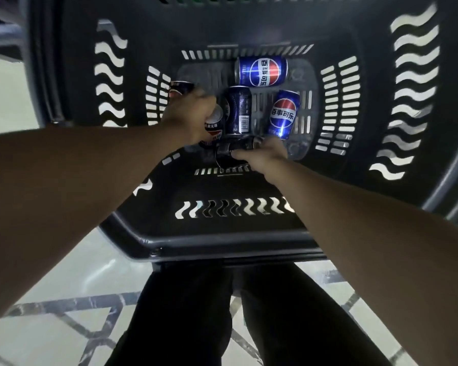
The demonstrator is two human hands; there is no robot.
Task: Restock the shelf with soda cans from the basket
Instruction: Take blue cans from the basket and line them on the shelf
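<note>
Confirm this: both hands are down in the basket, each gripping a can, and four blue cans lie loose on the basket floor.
Wrong count. The head view shows three loose blue cans in the basket, not four. Left hand and right hand each grip a dark can, as stated.

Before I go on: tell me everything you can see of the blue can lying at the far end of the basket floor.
The blue can lies on its side across the far end of the basket floor, ends pointing left and right. It looks like glossy metal, with a red, white and blue round logo and white Chinese lettering turned sideways. It appears undented. It rests on the slotted dark plastic floor. No hand touches it, and it seems to lie just clear of the dark can nearer the person.
</note>
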